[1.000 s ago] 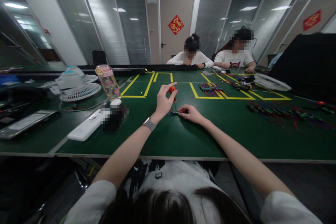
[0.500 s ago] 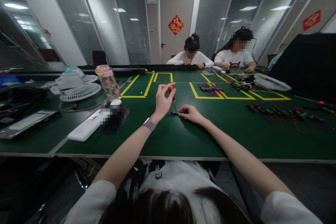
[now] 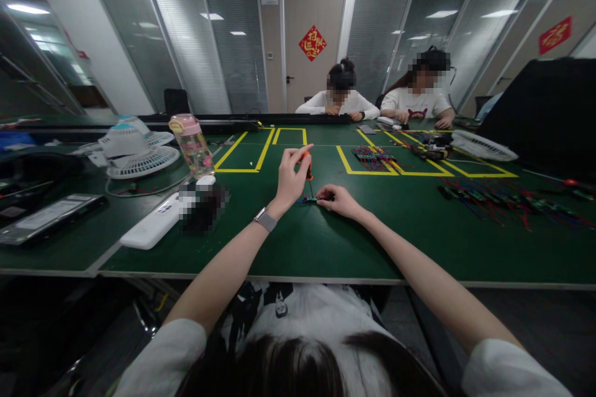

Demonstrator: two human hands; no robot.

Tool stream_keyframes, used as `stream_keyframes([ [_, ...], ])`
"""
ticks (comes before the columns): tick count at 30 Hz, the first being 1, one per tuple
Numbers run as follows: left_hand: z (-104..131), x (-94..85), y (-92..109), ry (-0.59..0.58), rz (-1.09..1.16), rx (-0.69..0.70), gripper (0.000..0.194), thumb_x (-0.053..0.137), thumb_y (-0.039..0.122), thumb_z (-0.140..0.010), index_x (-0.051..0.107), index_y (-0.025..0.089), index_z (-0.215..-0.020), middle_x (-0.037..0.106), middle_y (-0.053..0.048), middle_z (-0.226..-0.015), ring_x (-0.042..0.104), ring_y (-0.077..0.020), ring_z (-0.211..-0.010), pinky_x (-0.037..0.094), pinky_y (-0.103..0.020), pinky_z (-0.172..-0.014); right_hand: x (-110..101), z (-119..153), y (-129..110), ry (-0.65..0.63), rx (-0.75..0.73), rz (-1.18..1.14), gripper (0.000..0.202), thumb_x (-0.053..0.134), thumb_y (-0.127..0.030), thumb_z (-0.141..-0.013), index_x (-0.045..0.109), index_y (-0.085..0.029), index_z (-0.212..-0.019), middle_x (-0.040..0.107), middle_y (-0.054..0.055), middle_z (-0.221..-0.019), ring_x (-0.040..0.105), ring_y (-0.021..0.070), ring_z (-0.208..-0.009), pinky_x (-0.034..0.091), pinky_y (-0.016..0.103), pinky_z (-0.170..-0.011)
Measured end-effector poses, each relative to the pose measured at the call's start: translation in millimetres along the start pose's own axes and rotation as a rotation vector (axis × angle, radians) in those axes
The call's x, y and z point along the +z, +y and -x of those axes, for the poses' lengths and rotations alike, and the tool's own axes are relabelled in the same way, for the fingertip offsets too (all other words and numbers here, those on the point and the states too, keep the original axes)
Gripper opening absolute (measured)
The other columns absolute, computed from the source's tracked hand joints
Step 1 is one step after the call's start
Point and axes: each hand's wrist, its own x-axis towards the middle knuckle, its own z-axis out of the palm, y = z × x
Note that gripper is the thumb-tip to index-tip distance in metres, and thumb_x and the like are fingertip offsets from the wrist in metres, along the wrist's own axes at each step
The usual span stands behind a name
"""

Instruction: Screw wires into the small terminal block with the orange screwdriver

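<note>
My left hand (image 3: 292, 178) grips an orange-handled screwdriver (image 3: 308, 167) that stands nearly upright, its shaft pointing down. The tip meets a small green circuit board (image 3: 311, 200) lying on the green table top (image 3: 354, 254). At the board's right end, my right hand (image 3: 339, 201) pinches its edge with thumb and fingers. Thin wires show at the board's left side. The exact spot where the tip touches is too small to make out.
Left of me are a white power bank-like block (image 3: 151, 223), a pink-lidded bottle (image 3: 192, 146) and a white fan (image 3: 139, 161). Wired boards lie at the right (image 3: 493, 198) and inside yellow tape lines (image 3: 372, 158). Two people sit across the table.
The fingers of my left hand have shifted slightly around the screwdriver handle, which has turned a little. My right hand stays on the board.
</note>
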Motion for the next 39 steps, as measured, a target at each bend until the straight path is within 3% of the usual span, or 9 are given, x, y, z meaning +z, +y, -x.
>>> stream_keyframes([
  [4, -0.2, -0.2, -0.5, -0.036, 0.058, 0.029, 0.032, 0.037, 0.023, -0.096, 0.056, 0.024, -0.122, 0.059, -0.005, -0.11, 0.056, -0.0148, -0.102, 0.044, -0.029, -0.091, -0.6, 0.2, -0.7, 0.0, -0.007, 0.023, 0.017, 0.064, -0.026, -0.074, 0.065, -0.014, -0.086, 0.064, 0.003, -0.076, 0.056, 0.013, -0.068, 0.045, 0.026, -0.066],
  [10, 0.3, 0.1, 1.4, 0.02, 0.003, 0.017, 0.023, 0.055, 0.028, -0.088, 0.064, 0.024, -0.109, 0.058, -0.003, -0.092, 0.056, -0.0144, -0.086, 0.046, -0.028, -0.082, -0.6, 0.0, -1.4, 0.009, 0.008, 0.024, 0.016, 0.064, -0.026, -0.074, 0.067, -0.014, -0.084, 0.065, 0.004, -0.077, 0.058, 0.0141, -0.07, 0.046, 0.026, -0.067],
  [16, -0.5, 0.0, -0.3, -0.042, 0.078, 0.026, 0.032, 0.039, 0.024, -0.096, 0.055, 0.025, -0.123, 0.06, -0.005, -0.111, 0.056, -0.0149, -0.102, 0.044, -0.029, -0.091, -1.2, -0.2, -1.7, -0.005, 0.001, 0.024, 0.018, 0.064, -0.028, -0.074, 0.067, -0.013, -0.085, 0.064, 0.004, -0.076, 0.057, 0.0135, -0.069, 0.045, 0.026, -0.066],
  [21, 0.7, 0.0, -0.3, 0.019, -0.006, 0.027, 0.023, 0.055, 0.03, -0.089, 0.064, 0.024, -0.109, 0.058, -0.003, -0.093, 0.056, -0.0147, -0.087, 0.046, -0.028, -0.082, -1.4, -0.6, -1.4, -0.003, -0.003, 0.047, 0.017, 0.064, -0.026, -0.074, 0.067, -0.014, -0.085, 0.064, 0.003, -0.075, 0.056, 0.0135, -0.068, 0.044, 0.025, -0.064],
  [28, -0.4, 0.8, -3.9, -0.058, 0.083, 0.018, 0.035, 0.034, 0.022, -0.096, 0.053, 0.025, -0.125, 0.059, -0.005, -0.11, 0.055, -0.0155, -0.102, 0.044, -0.03, -0.09, -1.6, -0.4, -2.5, -0.004, -0.003, 0.037, 0.017, 0.064, -0.026, -0.074, 0.067, -0.014, -0.085, 0.064, 0.003, -0.072, 0.055, 0.0126, -0.065, 0.043, 0.025, -0.063],
  [34, 0.8, 0.9, -1.6, 0.005, 0.008, 0.021, 0.024, 0.056, 0.028, -0.088, 0.064, 0.025, -0.11, 0.057, -0.004, -0.092, 0.055, -0.0149, -0.086, 0.046, -0.028, -0.082, -1.3, -0.5, -3.3, 0.002, 0.011, 0.034, 0.017, 0.064, -0.026, -0.073, 0.068, -0.013, -0.084, 0.063, 0.003, -0.072, 0.054, 0.0124, -0.064, 0.043, 0.025, -0.063],
  [39, 0.0, -0.1, -1.7, -0.056, 0.105, 0.002, 0.033, 0.039, 0.022, -0.095, 0.056, 0.026, -0.123, 0.058, -0.006, -0.108, 0.055, -0.0144, -0.1, 0.043, -0.028, -0.09, -1.3, -0.3, -3.0, -0.005, 0.011, 0.023, 0.017, 0.064, -0.026, -0.074, 0.067, -0.013, -0.085, 0.063, 0.003, -0.074, 0.055, 0.0129, -0.066, 0.044, 0.026, -0.064],
])
